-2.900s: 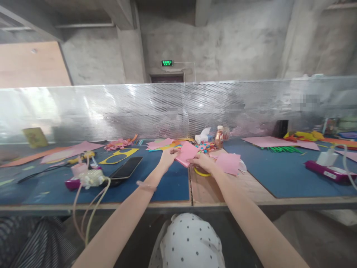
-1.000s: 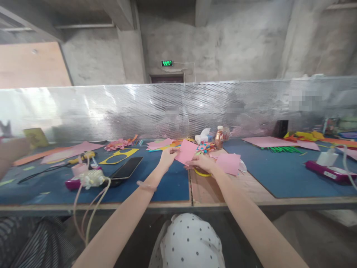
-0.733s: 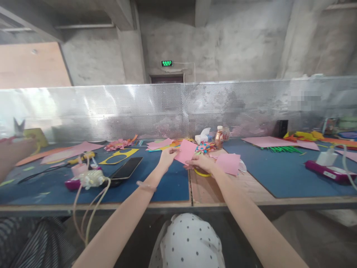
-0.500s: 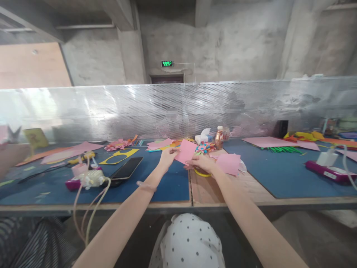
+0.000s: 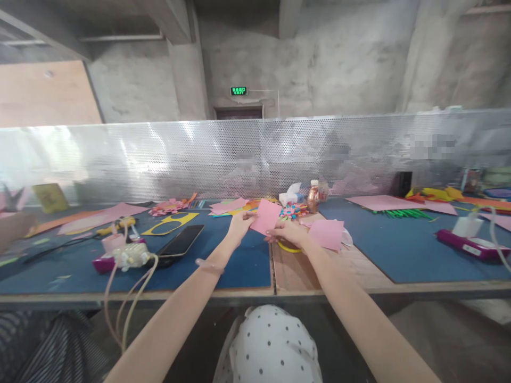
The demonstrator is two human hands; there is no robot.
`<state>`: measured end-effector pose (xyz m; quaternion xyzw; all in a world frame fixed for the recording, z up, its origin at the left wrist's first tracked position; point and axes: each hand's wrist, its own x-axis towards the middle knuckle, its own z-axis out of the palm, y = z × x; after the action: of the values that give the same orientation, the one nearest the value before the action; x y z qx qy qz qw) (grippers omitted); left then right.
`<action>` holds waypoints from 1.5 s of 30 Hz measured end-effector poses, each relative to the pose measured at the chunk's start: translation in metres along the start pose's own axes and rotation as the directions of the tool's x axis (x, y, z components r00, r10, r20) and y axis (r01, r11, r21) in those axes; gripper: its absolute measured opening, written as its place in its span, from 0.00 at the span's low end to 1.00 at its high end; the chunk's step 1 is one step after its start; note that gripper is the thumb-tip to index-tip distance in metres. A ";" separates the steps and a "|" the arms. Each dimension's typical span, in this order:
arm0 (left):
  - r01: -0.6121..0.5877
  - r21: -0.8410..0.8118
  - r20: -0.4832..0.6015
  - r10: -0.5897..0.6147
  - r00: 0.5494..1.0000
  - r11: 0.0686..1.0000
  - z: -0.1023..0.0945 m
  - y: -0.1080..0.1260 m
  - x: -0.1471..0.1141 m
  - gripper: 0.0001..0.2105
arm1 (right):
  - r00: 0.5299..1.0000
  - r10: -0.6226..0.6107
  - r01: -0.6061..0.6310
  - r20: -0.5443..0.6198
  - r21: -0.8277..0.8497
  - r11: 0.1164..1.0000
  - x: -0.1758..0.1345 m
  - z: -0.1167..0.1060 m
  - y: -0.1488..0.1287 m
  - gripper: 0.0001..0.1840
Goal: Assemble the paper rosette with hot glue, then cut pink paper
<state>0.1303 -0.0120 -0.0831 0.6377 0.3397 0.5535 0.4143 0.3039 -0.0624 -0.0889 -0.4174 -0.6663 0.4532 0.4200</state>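
A square of pink paper (image 5: 266,216) is held up off the table between my two hands. My left hand (image 5: 240,225) pinches its left edge with thumb and finger. At its lower right corner, my right hand (image 5: 288,232) grips the sheet, fingers closed. Just below the right hand a yellow ring (image 5: 290,247) lies partly hidden. More pink paper (image 5: 327,234) rests to the right of that hand, over a white round thing (image 5: 347,238). Behind the hands sits a colourful paper flower (image 5: 293,211).
On the left are a black phone (image 5: 181,241), a purple power strip with chargers (image 5: 131,255) and a yellow sheet with a round hole (image 5: 171,224). A bottle (image 5: 313,197) and a tissue pack (image 5: 291,196) stand behind. Another person's hand (image 5: 14,231) is at far left.
My hands and the pink paper stay almost still. At the far left, the other person's blurred hand and the scissors by it have shifted slightly lower.
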 end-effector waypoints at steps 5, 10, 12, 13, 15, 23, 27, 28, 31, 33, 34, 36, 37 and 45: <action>0.012 -0.001 0.001 -0.012 1.000 1.000 -0.001 0.000 0.000 0.12 | 1.000 -0.018 0.018 0.011 0.007 1.000 -0.002 0.001 -0.002 0.14; 0.017 -0.005 0.005 -0.017 1.000 1.000 -0.002 -0.001 0.001 0.12 | 0.999 -0.018 0.017 0.034 0.030 0.999 -0.003 0.002 -0.003 0.14; 0.025 -0.010 0.010 -0.025 1.000 1.000 -0.003 -0.002 0.002 0.12 | 1.000 -0.015 0.014 0.028 0.041 0.999 -0.003 0.002 -0.002 0.13; 0.031 -0.013 0.014 -0.031 0.999 0.999 -0.003 -0.003 0.003 0.12 | 1.000 -0.014 0.013 0.015 0.047 0.999 -0.002 0.001 -0.001 0.13; 0.045 -0.020 0.021 -0.045 0.999 0.999 -0.003 -0.004 0.004 0.13 | 1.000 -0.013 0.014 -0.029 0.058 0.998 0.000 0.001 0.002 0.11; 0.141 -0.018 0.083 -0.139 0.987 0.990 -0.001 -0.004 0.003 0.11 | 0.982 -0.030 0.035 -0.186 0.022 0.999 0.008 -0.005 0.012 0.10; 0.170 0.014 0.147 -0.170 0.975 0.985 0.001 -0.001 0.001 0.08 | 0.965 -0.049 0.042 -0.259 -0.032 0.999 0.009 -0.007 0.012 0.10; 0.176 0.022 0.159 -0.177 0.971 0.984 0.001 0.000 0.000 0.07 | 0.957 -0.058 0.047 -0.283 -0.043 0.998 0.009 -0.008 0.011 0.09; 0.194 0.040 0.180 -0.198 0.964 0.980 0.001 0.002 -0.001 0.07 | 0.942 -0.076 0.057 -0.326 -0.069 0.996 0.008 -0.010 0.009 0.06; 0.203 0.043 0.180 -0.208 0.961 0.978 0.001 0.002 -0.001 0.07 | 0.941 -0.075 0.051 -0.330 -0.082 0.995 0.007 -0.010 0.008 0.06; 0.207 0.044 0.180 -0.211 0.961 0.977 0.000 0.003 -0.002 0.07 | 0.941 -0.072 0.046 -0.330 -0.088 0.995 0.007 -0.010 0.008 0.05; 0.210 0.044 0.181 -0.214 0.960 0.977 0.000 0.003 -0.002 0.07 | 0.939 -0.068 0.035 -0.338 -0.103 0.994 0.008 -0.010 0.007 0.05; 0.210 0.044 0.182 -0.214 0.960 0.977 0.000 0.004 -0.002 0.07 | 0.935 -0.071 0.032 -0.347 -0.115 0.993 0.008 -0.009 0.007 0.06; 0.177 0.053 0.172 -0.183 0.968 0.983 0.001 0.003 -0.001 0.08 | 0.842 -0.263 0.062 -0.471 -0.401 0.914 0.010 -0.009 0.009 0.18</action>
<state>0.1310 -0.0142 -0.0806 0.6582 0.3683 0.4488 0.4793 0.3114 -0.0486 -0.0937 -0.5355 -0.6361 0.1530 0.5341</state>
